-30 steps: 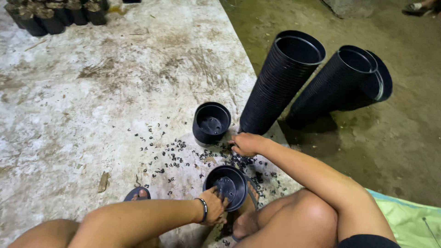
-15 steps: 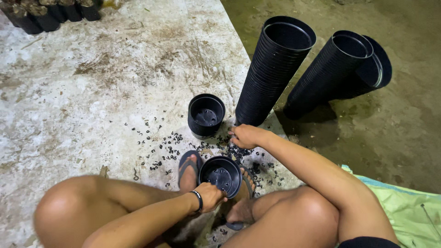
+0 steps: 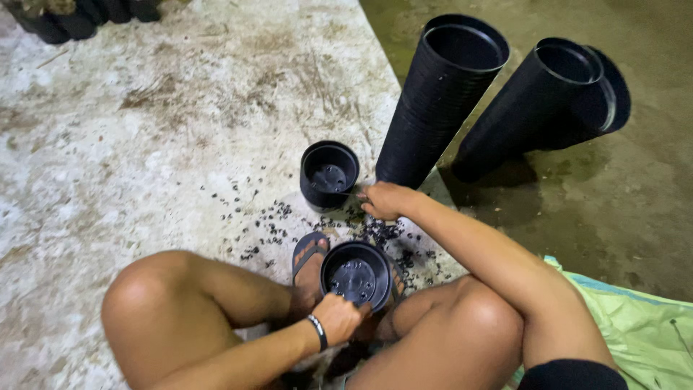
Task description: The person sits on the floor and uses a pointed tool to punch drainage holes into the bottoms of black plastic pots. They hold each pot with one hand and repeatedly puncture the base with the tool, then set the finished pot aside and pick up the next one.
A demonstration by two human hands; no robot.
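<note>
I squat on a concrete floor. My left hand (image 3: 339,316), with a dark band at the wrist, grips the near rim of a small black plastic pot (image 3: 356,274) held between my feet. My right hand (image 3: 384,200) reaches forward with fingers curled, low over a scatter of small dark pebbles (image 3: 382,231) on the floor; whether it holds any is hidden. A second empty black pot (image 3: 329,173) stands just left of that hand.
Two tall stacks of nested black pots (image 3: 442,101) (image 3: 534,108) lean on the floor behind. More dark pots (image 3: 79,18) stand at the far left. A green sack (image 3: 642,332) lies at my right. My sandalled foot (image 3: 309,260) is beside the held pot.
My left knee has come up into view and my sandalled foot has moved in beside the held pot. My right hand stays over the pebbles; the view has shifted slightly.
</note>
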